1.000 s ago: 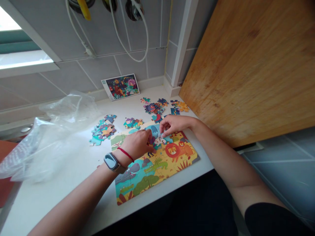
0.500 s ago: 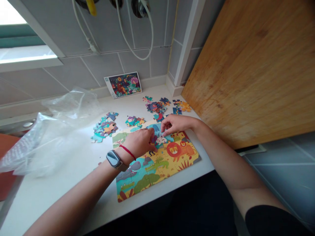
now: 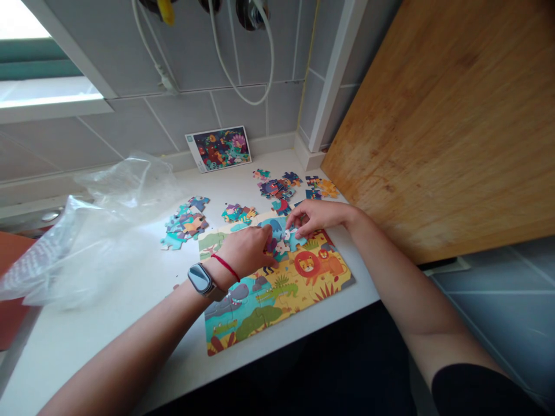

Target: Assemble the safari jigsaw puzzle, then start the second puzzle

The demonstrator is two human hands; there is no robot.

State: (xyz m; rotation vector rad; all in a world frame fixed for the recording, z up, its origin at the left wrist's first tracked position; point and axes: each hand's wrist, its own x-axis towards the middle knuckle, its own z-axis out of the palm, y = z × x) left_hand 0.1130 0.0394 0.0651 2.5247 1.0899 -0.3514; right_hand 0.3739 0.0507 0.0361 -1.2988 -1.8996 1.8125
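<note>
A jungle-animal jigsaw puzzle lies before me on the white table, with a lion, crocodiles and a hippo on it. Over its upper part, my left hand is closed, fingers curled against a purple and white puzzle piece. Close on the right, my right hand pinches a light-blue and white puzzle piece between thumb and fingers. The two pieces are side by side, and I cannot tell whether they are joined. My left fingertips are partly hidden behind the back of the hand.
Loose puzzle pieces lie in piles to the left and at the back. A picture card leans against the tiled wall. Clear plastic bags cover the left side. A wooden panel rises close on the right.
My right hand has shifted slightly right with its fingers a little wider, and more of the light-blue and white piece shows. My left hand stays almost in place.
</note>
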